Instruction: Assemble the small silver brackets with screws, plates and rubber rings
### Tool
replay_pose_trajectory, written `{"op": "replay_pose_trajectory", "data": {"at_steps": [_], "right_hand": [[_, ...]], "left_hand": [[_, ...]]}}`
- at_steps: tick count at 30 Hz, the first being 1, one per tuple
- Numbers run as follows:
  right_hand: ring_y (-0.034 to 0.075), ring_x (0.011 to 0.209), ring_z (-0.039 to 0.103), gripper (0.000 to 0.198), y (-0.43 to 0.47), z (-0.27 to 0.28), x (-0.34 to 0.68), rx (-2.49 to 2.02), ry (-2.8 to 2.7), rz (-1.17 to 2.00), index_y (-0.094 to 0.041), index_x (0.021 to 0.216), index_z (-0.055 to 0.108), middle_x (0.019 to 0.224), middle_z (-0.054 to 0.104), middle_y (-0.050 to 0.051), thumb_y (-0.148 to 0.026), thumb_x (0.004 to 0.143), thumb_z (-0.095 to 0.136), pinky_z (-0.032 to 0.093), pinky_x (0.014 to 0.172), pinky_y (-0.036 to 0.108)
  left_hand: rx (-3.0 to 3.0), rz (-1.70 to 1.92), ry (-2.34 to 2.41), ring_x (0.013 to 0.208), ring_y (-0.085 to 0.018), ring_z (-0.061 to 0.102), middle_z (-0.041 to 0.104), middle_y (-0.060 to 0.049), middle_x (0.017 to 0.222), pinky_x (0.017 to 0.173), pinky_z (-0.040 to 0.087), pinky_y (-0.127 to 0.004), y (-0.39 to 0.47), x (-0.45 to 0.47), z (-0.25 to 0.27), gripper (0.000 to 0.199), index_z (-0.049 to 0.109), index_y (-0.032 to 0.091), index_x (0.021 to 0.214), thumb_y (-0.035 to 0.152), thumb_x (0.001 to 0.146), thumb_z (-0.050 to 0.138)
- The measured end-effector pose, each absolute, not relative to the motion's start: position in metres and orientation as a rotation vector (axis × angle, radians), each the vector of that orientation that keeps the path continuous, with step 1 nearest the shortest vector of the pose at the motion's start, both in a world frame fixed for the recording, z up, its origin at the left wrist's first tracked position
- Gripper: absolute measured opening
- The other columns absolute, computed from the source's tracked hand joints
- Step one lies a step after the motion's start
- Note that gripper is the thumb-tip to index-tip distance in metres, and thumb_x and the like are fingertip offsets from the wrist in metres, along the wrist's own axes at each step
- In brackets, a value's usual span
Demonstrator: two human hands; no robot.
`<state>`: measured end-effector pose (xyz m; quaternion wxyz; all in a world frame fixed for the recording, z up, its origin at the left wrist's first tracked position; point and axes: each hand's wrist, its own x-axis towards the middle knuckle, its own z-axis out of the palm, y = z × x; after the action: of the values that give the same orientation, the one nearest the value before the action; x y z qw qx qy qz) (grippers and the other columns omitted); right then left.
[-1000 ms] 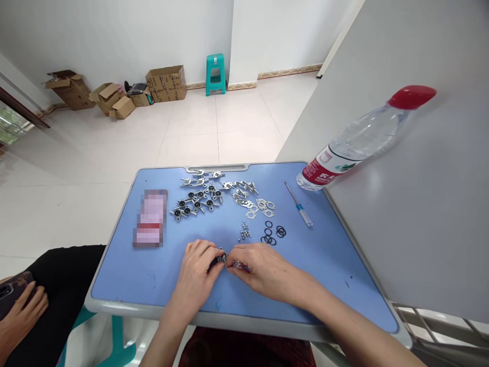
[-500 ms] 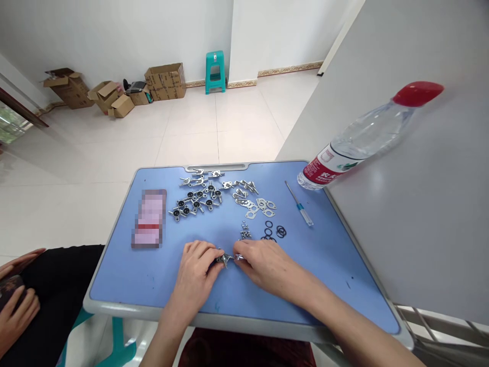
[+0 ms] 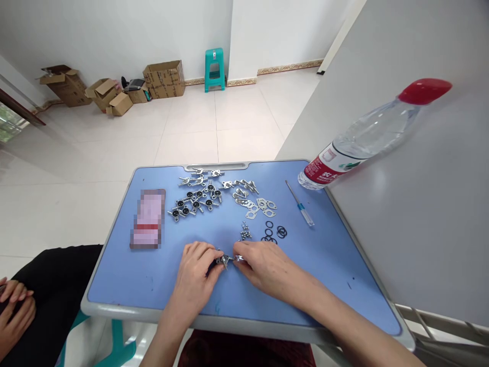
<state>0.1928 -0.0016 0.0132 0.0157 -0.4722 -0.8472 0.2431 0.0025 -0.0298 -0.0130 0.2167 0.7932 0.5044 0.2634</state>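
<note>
Near the front of the blue table, my left hand (image 3: 199,266) pinches a small metal fitting (image 3: 223,260) with a flange and a thin projecting part. From the other side, my right hand (image 3: 263,262) grips a small shiny piece (image 3: 239,258) that meets the fitting; fingers hide most of it, so its kind is unclear. Just beyond my hands lie a cluster of small screws (image 3: 245,232) and black rubber rings (image 3: 269,232). Farther back are flat metal gasket plates (image 3: 262,205), fittings with black round faces (image 3: 196,205) and small metal lever parts (image 3: 246,186).
A phone (image 3: 148,219) with a blurred screen lies at the left. On the right are a screwdriver (image 3: 303,211) and a tall water bottle (image 3: 336,158) by the grey panel. Another person's hands (image 3: 17,311) rest at far left. Cardboard boxes (image 3: 164,79) and a green stool (image 3: 214,70) stand behind.
My hands keep almost the same grip and place, with the fitting shifted only slightly. The other person's hands at the left have come closer together. The view has moved a little.
</note>
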Motion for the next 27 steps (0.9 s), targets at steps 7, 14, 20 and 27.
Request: {"op": "replay_pose_trajectory", "data": {"at_steps": [7, 14, 20, 27], "right_hand": [[0.012, 0.059, 0.052, 0.014, -0.002, 0.011, 0.192, -1.468, -2.625, 0.77, -0.018, 0.076, 0.053, 0.07, 0.062, 0.0, -0.008, 0.086, 0.053, 0.017, 0.055, 0.028], [0.012, 0.058, 0.051, 0.015, -0.001, 0.01, 0.192, -1.475, -2.615, 0.794, -0.018, 0.075, 0.052, 0.07, 0.061, 0.0, -0.008, 0.086, 0.053, 0.018, 0.054, 0.027], [0.012, 0.058, 0.051, 0.015, -0.002, 0.012, 0.192, -1.465, -2.596, 0.833, -0.018, 0.074, 0.054, 0.069, 0.06, 0.0, -0.007, 0.085, 0.053, 0.02, 0.054, 0.027], [0.015, 0.069, 0.056, 0.011, 0.016, 0.031, 0.214, -1.597, -2.406, 0.904, -0.018, 0.083, 0.062, 0.08, 0.065, 0.002, -0.014, 0.088, 0.055, 0.032, 0.062, 0.025]], "left_hand": [[2.189, 0.737, 1.41, 0.09, -0.021, 0.058, 0.066, -0.005, 0.095, 0.08, 0.044, -0.038, -0.031, 0.003, -0.014, 0.009, 0.062, 0.021, 0.096, 0.017, 0.093, 0.054], [2.198, 0.739, 1.409, 0.088, -0.02, 0.059, 0.066, -0.004, 0.093, 0.078, 0.044, -0.037, -0.03, 0.003, -0.013, 0.01, 0.061, 0.02, 0.094, 0.013, 0.09, 0.056], [2.193, 0.741, 1.41, 0.088, -0.021, 0.06, 0.067, -0.004, 0.093, 0.078, 0.045, -0.037, -0.03, 0.003, -0.013, 0.01, 0.062, 0.021, 0.095, 0.016, 0.091, 0.055], [2.209, 0.753, 1.391, 0.089, -0.021, 0.058, 0.067, -0.004, 0.094, 0.079, 0.044, -0.038, -0.029, 0.002, -0.015, 0.009, 0.062, 0.02, 0.095, 0.016, 0.093, 0.054]]}}
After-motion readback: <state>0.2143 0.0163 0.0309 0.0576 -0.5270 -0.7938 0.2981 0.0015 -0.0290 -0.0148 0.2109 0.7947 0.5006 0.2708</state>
